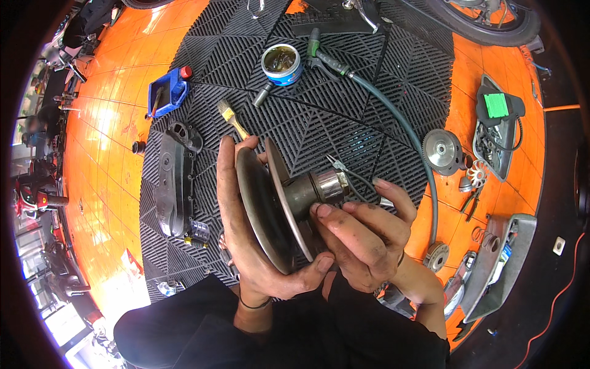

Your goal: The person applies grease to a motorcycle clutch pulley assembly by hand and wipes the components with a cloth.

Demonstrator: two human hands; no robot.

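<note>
Two-disc metal pulley [291, 209], held tilted above the ribbed black mat [344, 135], clasped across both discs between fingers and thumb of the left hand [249, 252], and touched at the hub [302, 194] by the half-curled right hand [369, 246], gripping or merely resting indeterminable.

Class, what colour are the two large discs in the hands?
The discs are dull metallic grey, shown best in the head view.
</note>
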